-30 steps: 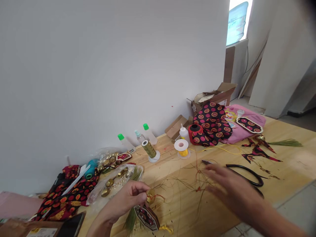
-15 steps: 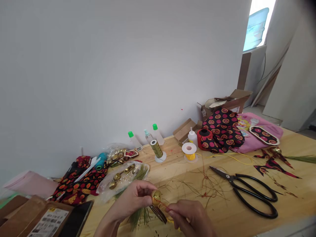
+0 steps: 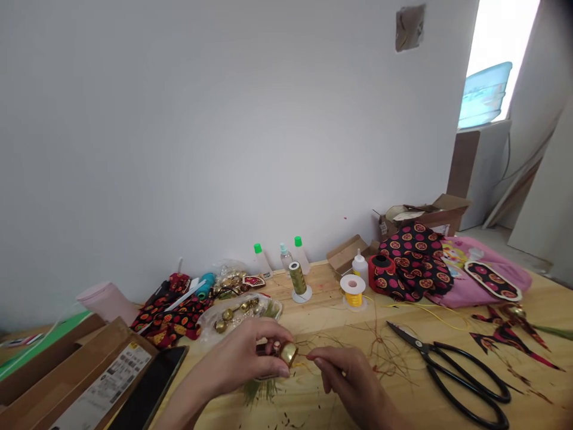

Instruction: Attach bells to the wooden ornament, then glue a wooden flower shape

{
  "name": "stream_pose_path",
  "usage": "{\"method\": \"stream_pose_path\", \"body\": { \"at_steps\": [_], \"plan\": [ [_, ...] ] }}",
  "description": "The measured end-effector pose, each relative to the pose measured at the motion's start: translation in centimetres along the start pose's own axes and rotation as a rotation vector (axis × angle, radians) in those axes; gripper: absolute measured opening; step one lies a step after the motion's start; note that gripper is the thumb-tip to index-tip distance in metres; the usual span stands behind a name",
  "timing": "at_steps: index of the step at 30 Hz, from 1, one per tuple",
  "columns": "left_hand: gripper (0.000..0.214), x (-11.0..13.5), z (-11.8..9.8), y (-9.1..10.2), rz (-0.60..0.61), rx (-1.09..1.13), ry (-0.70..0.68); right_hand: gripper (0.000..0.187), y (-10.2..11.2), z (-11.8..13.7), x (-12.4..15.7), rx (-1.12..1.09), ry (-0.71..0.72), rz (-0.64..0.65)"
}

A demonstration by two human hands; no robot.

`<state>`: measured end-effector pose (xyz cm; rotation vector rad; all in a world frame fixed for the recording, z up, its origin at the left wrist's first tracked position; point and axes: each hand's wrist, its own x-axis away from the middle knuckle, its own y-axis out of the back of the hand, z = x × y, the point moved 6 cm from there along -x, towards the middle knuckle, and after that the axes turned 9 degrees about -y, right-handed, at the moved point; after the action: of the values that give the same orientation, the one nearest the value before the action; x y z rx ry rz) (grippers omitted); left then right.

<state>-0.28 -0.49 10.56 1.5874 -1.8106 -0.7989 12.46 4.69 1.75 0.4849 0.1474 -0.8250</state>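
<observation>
My left hand point(image 3: 244, 358) is closed round a small gold bell point(image 3: 289, 353) low in the middle of the view. A tuft of green fibres point(image 3: 262, 391) hangs under that hand. My right hand point(image 3: 351, 379) sits just right of the bell, fingers pinched on a thin red-orange thread point(image 3: 303, 362) that runs to it. Both hands hover over the wooden table point(image 3: 447, 412).
Black scissors point(image 3: 452, 373) lie to the right. Behind the hands are a bag of gold bells point(image 3: 237, 313), a gold thread spool point(image 3: 298, 280), a yellow cord reel point(image 3: 353, 291), green-capped bottles point(image 3: 259, 260), patterned cloth point(image 3: 414, 257), cardboard boxes point(image 3: 85, 376) and a phone point(image 3: 150, 391).
My right hand came back from the scissors to the bell and pinched the thread. The view tilted up and shifted, so the table's things sit lower and further right.
</observation>
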Motion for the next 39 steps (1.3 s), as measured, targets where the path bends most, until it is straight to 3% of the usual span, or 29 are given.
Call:
{"method": "stream_pose_path", "body": {
  "at_steps": [3,7,10,14,20,30,34,39],
  "plan": [
    [0.033,-0.9,-0.3,0.5,0.005,-0.076,-0.036,0.031,-0.3,-0.6,-1.1,0.071,0.055,0.038],
    [0.026,-2.4,2.1,-0.6,0.013,0.384,0.078,0.032,0.3,-1.7,-2.7,-0.001,0.045,0.001],
    [0.036,-3.1,3.9,-2.0,0.042,0.536,0.098,0.034,1.4,-2.2,-3.8,-0.085,0.035,-0.049],
    [0.041,-3.2,6.2,-4.2,0.06,0.782,0.15,0.031,2.7,-1.6,-6.1,-0.005,0.15,-0.119],
    [0.033,-4.1,8.8,-6.4,-0.034,1.024,0.118,0.024,1.7,-1.5,-9.4,0.159,0.21,-0.138],
    [0.046,-6.0,10.3,-8.3,0.02,1.208,0.033,0.022,-0.5,-2.5,-8.4,0.284,0.246,-0.217],
    [0.032,-6.3,10.2,-8.3,-0.075,1.252,-0.049,0.021,-1.2,-2.7,-8.2,0.317,0.293,-0.231],
    [0.018,-6.1,9.9,-8.4,-0.078,1.277,-0.089,0.021,-1.2,-3.3,-8.1,0.328,0.305,-0.26]
  ]
}}
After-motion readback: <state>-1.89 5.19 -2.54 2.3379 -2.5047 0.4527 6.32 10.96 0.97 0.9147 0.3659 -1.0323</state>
